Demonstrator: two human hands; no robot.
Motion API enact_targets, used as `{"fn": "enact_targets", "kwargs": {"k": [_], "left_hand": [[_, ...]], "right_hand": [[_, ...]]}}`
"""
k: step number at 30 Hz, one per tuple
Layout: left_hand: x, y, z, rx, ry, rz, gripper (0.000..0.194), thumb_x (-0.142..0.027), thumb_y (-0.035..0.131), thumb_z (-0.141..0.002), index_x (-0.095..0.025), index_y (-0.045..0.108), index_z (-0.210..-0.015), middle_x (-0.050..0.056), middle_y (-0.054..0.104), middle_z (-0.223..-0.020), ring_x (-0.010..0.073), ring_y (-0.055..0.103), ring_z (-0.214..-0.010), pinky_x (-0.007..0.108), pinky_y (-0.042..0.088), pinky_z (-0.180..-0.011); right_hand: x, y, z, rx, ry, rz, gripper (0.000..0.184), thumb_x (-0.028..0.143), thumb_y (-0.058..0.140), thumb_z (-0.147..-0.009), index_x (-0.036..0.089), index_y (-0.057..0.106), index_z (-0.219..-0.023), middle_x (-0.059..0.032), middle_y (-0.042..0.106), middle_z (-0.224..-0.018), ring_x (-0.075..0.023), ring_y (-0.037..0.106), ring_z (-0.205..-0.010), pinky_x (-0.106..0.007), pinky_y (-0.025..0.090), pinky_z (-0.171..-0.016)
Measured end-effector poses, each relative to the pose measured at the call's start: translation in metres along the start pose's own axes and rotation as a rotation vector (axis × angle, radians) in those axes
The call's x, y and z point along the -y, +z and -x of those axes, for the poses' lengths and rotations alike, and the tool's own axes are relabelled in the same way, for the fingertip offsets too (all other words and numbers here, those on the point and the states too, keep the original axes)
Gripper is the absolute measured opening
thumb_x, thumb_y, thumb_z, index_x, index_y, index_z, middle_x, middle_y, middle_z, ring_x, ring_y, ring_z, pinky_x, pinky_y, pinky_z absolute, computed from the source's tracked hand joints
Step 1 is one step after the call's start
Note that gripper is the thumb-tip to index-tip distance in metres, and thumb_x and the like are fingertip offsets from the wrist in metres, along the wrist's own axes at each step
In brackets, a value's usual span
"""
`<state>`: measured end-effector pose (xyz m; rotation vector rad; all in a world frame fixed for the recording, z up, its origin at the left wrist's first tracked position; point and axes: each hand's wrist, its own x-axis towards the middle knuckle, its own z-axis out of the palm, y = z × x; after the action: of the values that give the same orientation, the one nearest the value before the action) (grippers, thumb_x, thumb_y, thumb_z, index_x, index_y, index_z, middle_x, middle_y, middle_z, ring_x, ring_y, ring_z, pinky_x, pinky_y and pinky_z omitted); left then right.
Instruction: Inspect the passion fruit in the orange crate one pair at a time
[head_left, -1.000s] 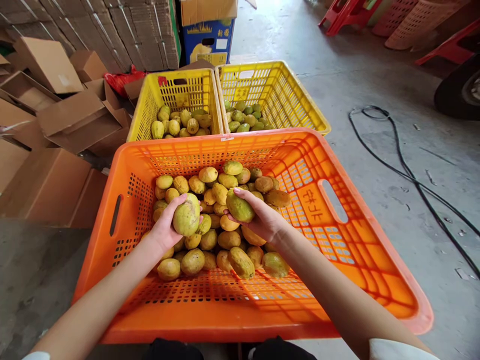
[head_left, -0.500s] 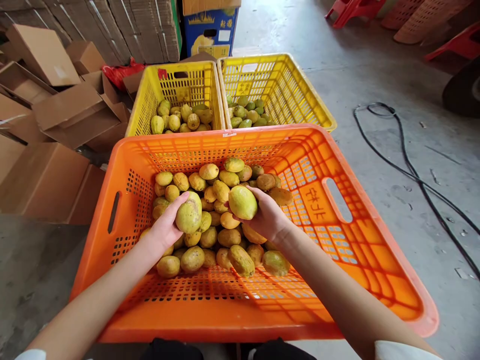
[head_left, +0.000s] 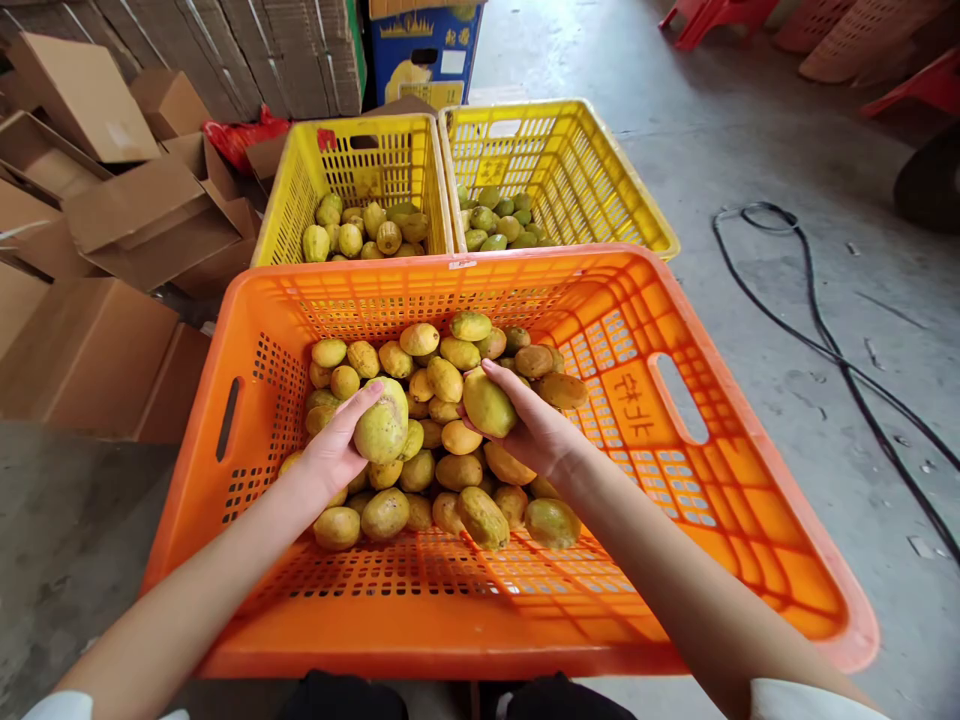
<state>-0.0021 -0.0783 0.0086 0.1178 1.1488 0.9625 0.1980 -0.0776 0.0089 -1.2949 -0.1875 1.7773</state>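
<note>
My left hand (head_left: 341, 445) is closed around a round, yellow-green fruit (head_left: 381, 420) with brownish blemishes, the thumb lying over its side. A smoother, oval yellow-green fruit (head_left: 489, 402) is in my right hand (head_left: 536, 420), tilted, with the thumb along its top. Both hands are above a large orange plastic crate (head_left: 465, 640). Beneath them lies a pile of similar fruits (head_left: 386, 515), mostly yellow, some wrinkled or dark-spotted. Their exact kind I cannot tell. Part of the pile is hidden by my hands and the held fruits.
Behind the orange crate stand two yellow crates, the left (head_left: 262, 215) with yellowish fruits and the right (head_left: 637, 190) with greener ones. Cardboard boxes (head_left: 142, 215) lie heaped at left. A blue carton (head_left: 424, 60) stands behind. A black cable (head_left: 814, 300) crosses the floor at right.
The fruit in my right hand has turned and now tilts, with the thumb further over it. The left hand's fruit has rotated slightly. Both hands stay over the pile.
</note>
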Motion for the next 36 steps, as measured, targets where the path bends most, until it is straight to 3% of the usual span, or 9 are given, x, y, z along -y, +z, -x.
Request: {"fn": "enact_targets", "kwargs": {"k": [8, 10, 14, 19, 26, 30, 34, 36], "left_hand": [[-0.002, 0.001, 0.003, 0.029, -0.031, -0.03, 0.009, -0.011, 0.062, -0.085, -0.015, 0.066, -0.092, 0.004, 0.07, -0.084, 0.0159, 0.068, -0.073, 0.031, 0.061, -0.076], [-0.002, 0.002, 0.002, 0.013, -0.051, -0.029, 0.008, -0.016, 0.06, -0.087, -0.013, 0.066, -0.092, 0.006, 0.07, -0.082, 0.018, 0.069, -0.073, 0.033, 0.062, -0.074], [-0.001, 0.0, -0.004, 0.006, -0.103, -0.015, 0.025, -0.032, 0.052, -0.094, -0.011, 0.065, -0.098, 0.012, 0.071, -0.085, 0.0233, 0.071, -0.08, 0.036, 0.062, -0.071], [0.001, -0.006, -0.009, 0.05, -0.16, -0.024, 0.034, -0.037, 0.046, -0.098, -0.012, 0.063, -0.112, 0.014, 0.072, -0.097, 0.0245, 0.072, -0.086, 0.035, 0.061, -0.071], [-0.001, -0.006, -0.008, -0.07, -0.171, 0.018, 0.027, -0.034, 0.043, -0.1, -0.015, 0.06, -0.109, 0.01, 0.072, -0.091, 0.0236, 0.072, -0.08, 0.036, 0.062, -0.067], [-0.002, -0.005, -0.007, -0.084, -0.213, 0.042, 0.03, -0.033, 0.038, -0.101, -0.014, 0.061, -0.108, 0.01, 0.071, -0.089, 0.0234, 0.072, -0.078, 0.038, 0.062, -0.065], [-0.002, -0.002, -0.004, -0.09, -0.207, 0.03, 0.029, -0.04, 0.051, -0.097, -0.014, 0.062, -0.101, 0.01, 0.07, -0.088, 0.0233, 0.071, -0.077, 0.041, 0.063, -0.068], [-0.002, 0.0, -0.002, -0.071, -0.189, 0.009, 0.022, -0.035, 0.06, -0.092, -0.014, 0.063, -0.097, 0.009, 0.07, -0.087, 0.0222, 0.07, -0.076, 0.041, 0.063, -0.07]], "right_hand": [[-0.001, 0.001, 0.001, -0.031, 0.096, 0.015, 0.014, 0.033, 0.069, -0.085, 0.021, 0.065, -0.092, -0.0012, 0.07, -0.079, -0.0157, 0.067, -0.066, -0.027, 0.058, -0.059], [0.0, 0.001, 0.002, -0.028, 0.096, 0.027, 0.014, 0.033, 0.067, -0.085, 0.02, 0.065, -0.091, -0.0016, 0.069, -0.077, -0.0153, 0.067, -0.063, -0.026, 0.058, -0.057], [0.0, 0.001, 0.002, -0.022, 0.112, 0.047, 0.015, 0.032, 0.066, -0.085, 0.02, 0.063, -0.092, -0.0008, 0.067, -0.073, -0.0148, 0.066, -0.059, -0.025, 0.056, -0.051], [-0.003, -0.003, -0.002, -0.006, 0.123, 0.036, 0.018, 0.032, 0.068, -0.083, 0.02, 0.062, -0.096, -0.0001, 0.066, -0.074, -0.0149, 0.066, -0.059, -0.026, 0.057, -0.052], [-0.001, 0.0, 0.001, -0.034, 0.098, 0.039, 0.006, 0.027, 0.061, -0.089, 0.021, 0.061, -0.09, -0.0005, 0.069, -0.072, -0.0153, 0.066, -0.057, -0.026, 0.056, -0.053], [0.0, 0.003, 0.002, -0.047, 0.129, 0.019, 0.01, 0.029, 0.058, -0.091, 0.02, 0.062, -0.09, -0.0011, 0.07, -0.07, -0.0156, 0.065, -0.056, -0.026, 0.056, -0.053], [-0.001, 0.002, 0.003, 0.014, 0.131, -0.018, 0.017, 0.035, 0.06, -0.091, 0.018, 0.065, -0.092, -0.0023, 0.07, -0.07, -0.0144, 0.065, -0.059, -0.021, 0.052, -0.05], [-0.003, 0.001, 0.002, 0.055, 0.136, -0.027, 0.017, 0.035, 0.063, -0.09, 0.018, 0.066, -0.093, -0.0023, 0.071, -0.071, -0.014, 0.066, -0.061, -0.02, 0.051, -0.05]]}}
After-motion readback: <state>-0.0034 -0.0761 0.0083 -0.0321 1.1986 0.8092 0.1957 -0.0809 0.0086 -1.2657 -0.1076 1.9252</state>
